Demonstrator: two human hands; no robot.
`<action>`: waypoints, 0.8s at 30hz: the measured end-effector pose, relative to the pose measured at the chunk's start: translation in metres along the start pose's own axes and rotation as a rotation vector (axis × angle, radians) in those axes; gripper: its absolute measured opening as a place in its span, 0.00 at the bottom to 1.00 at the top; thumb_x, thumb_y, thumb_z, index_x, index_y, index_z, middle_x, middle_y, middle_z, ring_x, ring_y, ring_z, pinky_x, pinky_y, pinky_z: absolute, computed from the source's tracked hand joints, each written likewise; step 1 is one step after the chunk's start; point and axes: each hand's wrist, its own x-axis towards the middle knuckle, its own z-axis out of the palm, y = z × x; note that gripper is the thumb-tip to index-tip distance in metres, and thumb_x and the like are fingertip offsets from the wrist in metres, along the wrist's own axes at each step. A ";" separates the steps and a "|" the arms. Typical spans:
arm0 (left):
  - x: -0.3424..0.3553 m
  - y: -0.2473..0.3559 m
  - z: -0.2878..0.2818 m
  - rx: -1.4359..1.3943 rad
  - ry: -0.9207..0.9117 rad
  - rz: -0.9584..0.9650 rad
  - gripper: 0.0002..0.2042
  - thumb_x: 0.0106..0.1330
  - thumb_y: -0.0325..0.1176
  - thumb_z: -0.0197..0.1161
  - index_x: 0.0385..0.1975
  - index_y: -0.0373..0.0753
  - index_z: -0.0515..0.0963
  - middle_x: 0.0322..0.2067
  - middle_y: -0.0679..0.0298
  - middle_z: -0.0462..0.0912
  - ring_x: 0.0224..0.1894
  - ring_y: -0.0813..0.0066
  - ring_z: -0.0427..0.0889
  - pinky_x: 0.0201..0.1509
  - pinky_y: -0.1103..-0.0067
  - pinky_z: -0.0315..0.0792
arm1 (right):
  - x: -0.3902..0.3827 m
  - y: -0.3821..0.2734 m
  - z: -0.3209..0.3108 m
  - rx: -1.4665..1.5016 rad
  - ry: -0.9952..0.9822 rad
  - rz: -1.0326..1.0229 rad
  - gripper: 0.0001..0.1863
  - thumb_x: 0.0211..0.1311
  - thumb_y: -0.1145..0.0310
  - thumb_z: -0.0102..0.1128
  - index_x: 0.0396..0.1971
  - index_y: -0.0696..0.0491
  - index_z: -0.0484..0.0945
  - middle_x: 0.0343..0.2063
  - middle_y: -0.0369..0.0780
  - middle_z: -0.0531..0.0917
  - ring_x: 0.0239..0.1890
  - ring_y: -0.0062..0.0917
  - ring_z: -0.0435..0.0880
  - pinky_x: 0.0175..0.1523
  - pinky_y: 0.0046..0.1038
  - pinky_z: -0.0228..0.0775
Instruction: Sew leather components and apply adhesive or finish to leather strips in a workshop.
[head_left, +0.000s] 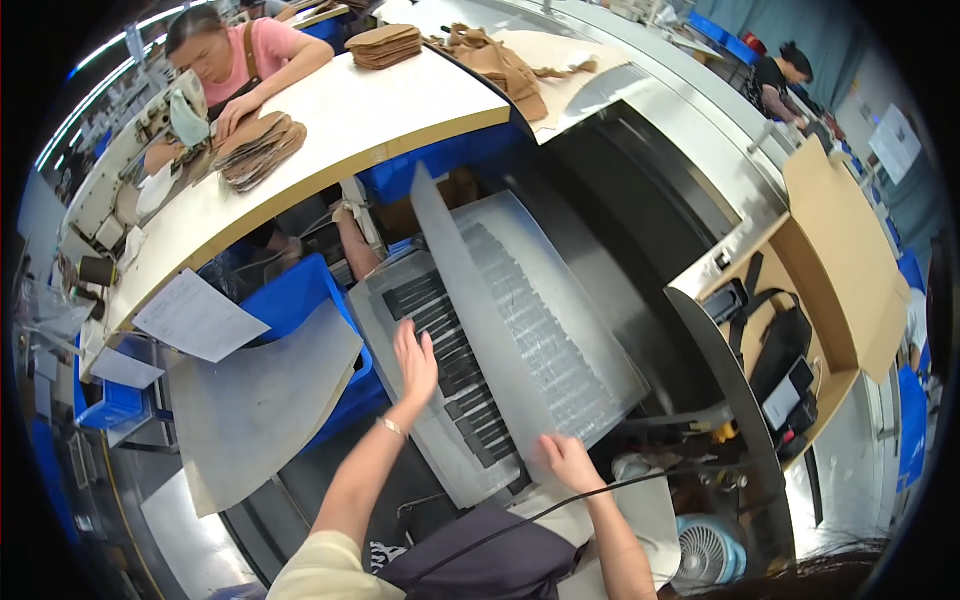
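Note:
My left hand [416, 368] is open, fingers apart, over rows of small dark strips [430, 310] that lie on a pale board or sheet. My right hand [570, 462] is closed on the near end of a translucent plastic sheet [480, 310]. That sheet stands raised and tilted along its length, to the right of the uncovered strips. Right of it, a layer of translucent sheeting [575, 260] lies flat, with rows of grey, blurred shapes [520, 315] showing there. Whether these shapes lie under or on that layer I cannot tell.
At the left, another translucent sheet [260, 400] rests over a blue bin [300, 290]. A white worktable [400, 110] holds stacked brown pieces [262, 150]; a co-worker sits at a sewing machine [150, 120]. An open cardboard box [815, 280] holds a black bag. A blue fan [708, 550] stands lower right.

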 end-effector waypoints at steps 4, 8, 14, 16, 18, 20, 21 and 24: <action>0.092 -0.021 0.043 0.124 0.030 -0.006 0.29 0.65 0.37 0.51 0.64 0.37 0.50 0.65 0.48 0.47 0.66 0.48 0.48 0.67 0.64 0.47 | -0.003 0.002 0.007 -0.165 -0.048 0.016 0.16 0.65 0.62 0.48 0.33 0.60 0.77 0.27 0.54 0.79 0.32 0.46 0.80 0.36 0.36 0.71; 0.161 -0.026 0.084 -0.315 -0.024 -0.390 0.28 0.67 0.40 0.51 0.64 0.42 0.51 0.66 0.49 0.46 0.67 0.50 0.47 0.66 0.68 0.49 | -0.004 -0.018 0.012 -0.134 -0.173 -0.017 0.13 0.64 0.63 0.47 0.32 0.58 0.75 0.24 0.54 0.77 0.33 0.51 0.76 0.35 0.39 0.66; 0.185 -0.113 0.083 -0.525 -0.321 -0.299 0.15 0.66 0.34 0.49 0.48 0.32 0.71 0.44 0.56 0.78 0.46 0.68 0.76 0.51 0.74 0.68 | 0.032 -0.038 0.022 -0.255 -0.351 -0.155 0.19 0.59 0.58 0.53 0.43 0.57 0.76 0.28 0.53 0.80 0.36 0.42 0.81 0.41 0.35 0.69; 0.184 -0.106 0.085 -0.464 -0.231 -0.220 0.13 0.65 0.33 0.50 0.43 0.31 0.74 0.40 0.55 0.80 0.43 0.67 0.78 0.47 0.73 0.71 | 0.055 -0.038 0.052 -0.057 -0.013 -0.331 0.17 0.59 0.61 0.53 0.40 0.59 0.75 0.26 0.54 0.79 0.36 0.43 0.81 0.40 0.38 0.68; 0.170 -0.031 0.091 -0.208 -0.263 -0.090 0.12 0.63 0.34 0.51 0.37 0.34 0.77 0.35 0.51 0.82 0.40 0.57 0.81 0.44 0.68 0.72 | 0.079 -0.050 0.045 0.035 0.157 -0.245 0.15 0.59 0.63 0.53 0.39 0.60 0.75 0.26 0.54 0.79 0.36 0.44 0.81 0.39 0.39 0.69; 0.179 -0.015 0.068 0.006 -0.253 -0.112 0.11 0.62 0.34 0.51 0.36 0.35 0.78 0.34 0.49 0.81 0.39 0.53 0.80 0.43 0.66 0.72 | 0.091 -0.069 0.049 -0.157 0.052 -0.166 0.13 0.61 0.65 0.51 0.37 0.60 0.75 0.27 0.54 0.79 0.36 0.45 0.81 0.38 0.39 0.70; 0.183 -0.014 0.060 0.201 -0.256 -0.137 0.11 0.61 0.34 0.51 0.34 0.37 0.79 0.33 0.47 0.81 0.39 0.48 0.80 0.43 0.63 0.73 | 0.089 -0.069 0.044 -0.111 0.144 -0.196 0.13 0.62 0.67 0.50 0.38 0.60 0.76 0.29 0.54 0.79 0.36 0.46 0.80 0.38 0.37 0.72; 0.174 -0.043 0.051 0.435 -0.337 -0.223 0.11 0.60 0.33 0.50 0.35 0.41 0.80 0.35 0.46 0.80 0.41 0.46 0.78 0.44 0.59 0.72 | 0.068 -0.053 -0.004 0.558 0.242 0.031 0.21 0.68 0.60 0.44 0.43 0.66 0.72 0.36 0.48 0.81 0.37 0.30 0.83 0.40 0.28 0.77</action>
